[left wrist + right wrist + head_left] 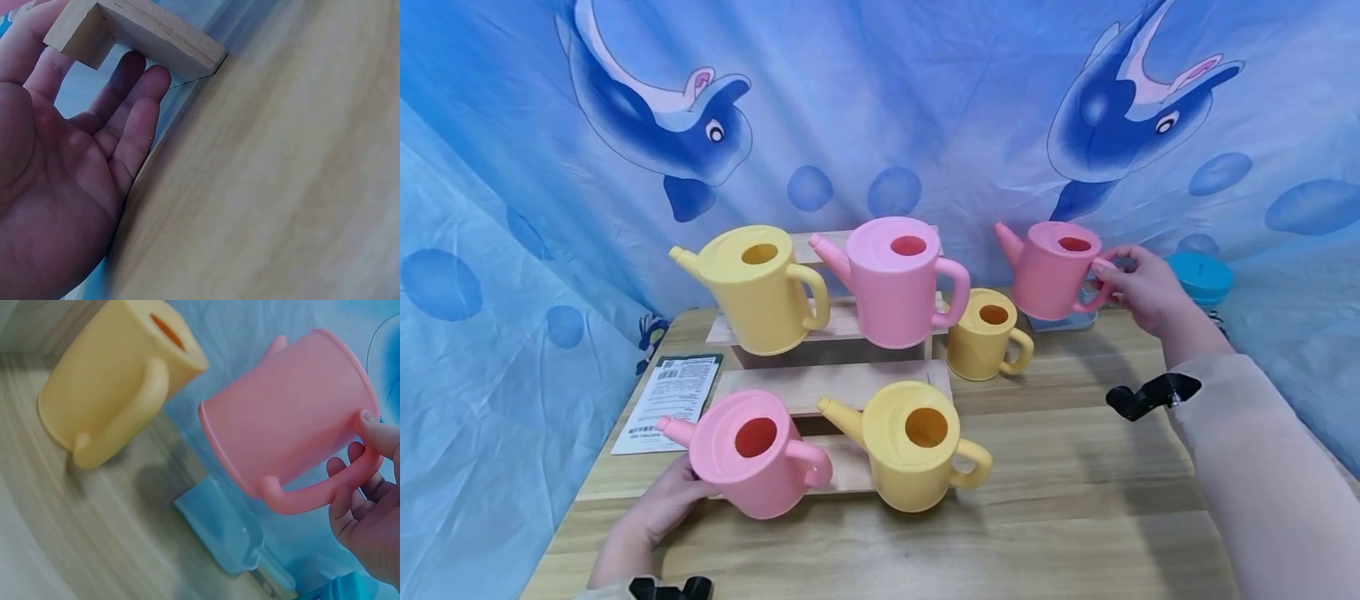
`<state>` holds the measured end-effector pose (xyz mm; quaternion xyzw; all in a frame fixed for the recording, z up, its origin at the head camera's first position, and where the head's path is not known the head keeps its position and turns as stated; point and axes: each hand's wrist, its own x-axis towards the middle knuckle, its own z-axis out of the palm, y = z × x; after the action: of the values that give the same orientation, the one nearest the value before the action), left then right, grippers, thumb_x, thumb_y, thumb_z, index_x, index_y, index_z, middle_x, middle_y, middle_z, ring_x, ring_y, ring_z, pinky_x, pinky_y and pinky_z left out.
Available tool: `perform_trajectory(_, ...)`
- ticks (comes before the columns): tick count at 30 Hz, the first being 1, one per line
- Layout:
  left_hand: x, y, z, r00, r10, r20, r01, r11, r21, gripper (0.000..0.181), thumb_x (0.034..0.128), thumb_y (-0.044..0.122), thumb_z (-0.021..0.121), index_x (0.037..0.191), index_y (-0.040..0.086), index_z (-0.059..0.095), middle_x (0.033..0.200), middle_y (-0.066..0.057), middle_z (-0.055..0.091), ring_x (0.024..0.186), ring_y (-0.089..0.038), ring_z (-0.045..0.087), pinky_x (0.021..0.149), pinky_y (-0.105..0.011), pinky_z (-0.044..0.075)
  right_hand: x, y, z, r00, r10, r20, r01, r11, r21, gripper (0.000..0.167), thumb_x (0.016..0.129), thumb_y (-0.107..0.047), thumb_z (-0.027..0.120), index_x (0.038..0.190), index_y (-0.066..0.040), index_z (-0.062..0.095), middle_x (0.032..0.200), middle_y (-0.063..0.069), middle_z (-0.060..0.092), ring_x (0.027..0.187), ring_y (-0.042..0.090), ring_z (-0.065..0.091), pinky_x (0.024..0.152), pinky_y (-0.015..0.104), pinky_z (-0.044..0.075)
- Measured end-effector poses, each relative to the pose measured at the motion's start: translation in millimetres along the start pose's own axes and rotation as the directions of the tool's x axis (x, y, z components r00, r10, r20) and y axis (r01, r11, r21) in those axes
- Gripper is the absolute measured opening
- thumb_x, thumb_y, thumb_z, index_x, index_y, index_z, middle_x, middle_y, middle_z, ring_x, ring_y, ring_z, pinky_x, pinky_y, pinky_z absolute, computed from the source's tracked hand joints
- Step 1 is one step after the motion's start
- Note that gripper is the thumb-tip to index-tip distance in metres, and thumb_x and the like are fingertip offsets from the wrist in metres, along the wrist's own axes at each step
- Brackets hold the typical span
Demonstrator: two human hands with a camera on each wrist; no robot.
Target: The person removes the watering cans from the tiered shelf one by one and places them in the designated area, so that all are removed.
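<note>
My right hand [1138, 292] grips the handle of a pink watering can [1054, 271], held up above the table at the right. In the right wrist view that pink watering can [294, 412] is tilted, its handle between thumb and fingers. A small yellow watering can [983, 333] stands left of it. My left hand [673, 500] is beside a front pink watering can [752, 467], at the left end of a stepped wooden rack [842, 387]. In the left wrist view its fingers are loosely bent by the rack's end [162, 37]; whether they touch it I cannot tell.
On the rack are a yellow watering can [756, 292], a pink one [895, 287] and a front yellow one [910, 458]. A printed sheet [670, 400] lies at left. A clear blue scoop [222, 525] and a turquoise container [1201, 277] are at the right back, before a blue curtain.
</note>
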<state>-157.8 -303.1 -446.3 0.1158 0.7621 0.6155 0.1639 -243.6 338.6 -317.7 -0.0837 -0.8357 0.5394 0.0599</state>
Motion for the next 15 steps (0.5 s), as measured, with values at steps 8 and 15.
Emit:
perform_trajectory(8,0.7,2.5,0.7,0.999,-0.034,-0.015,0.034,0.999,0.016,0.043,0.0859,0.006,0.063,0.126,0.011,0.049,0.114,0.001,0.058,0.099,-0.016,0.054,0.086,-0.026,0.045,-10.3,21.8,-0.1,0.998,0.017,0.053,-0.020,0.998,0.057,0.043,0.084,-0.049,0.059,0.113,-0.023,0.042,0.104,0.002,0.051,0.088,0.015,0.055,0.076,0.023,0.047)
perform_trajectory(15,1.3,2.1,0.7,0.999,-0.032,-0.023,0.032,0.999,0.024,0.043,0.0866,0.008,0.063,0.127,0.010,0.048,0.115,0.000,0.058,0.100,-0.017,0.053,0.086,-0.026,0.045,-18.0,41.2,0.1,0.993,0.041,0.112,-0.055,0.990,0.129,0.034,0.087,-0.042,0.060,0.110,-0.025,0.041,0.097,-0.004,0.057,0.084,0.011,0.058,0.075,0.025,0.048)
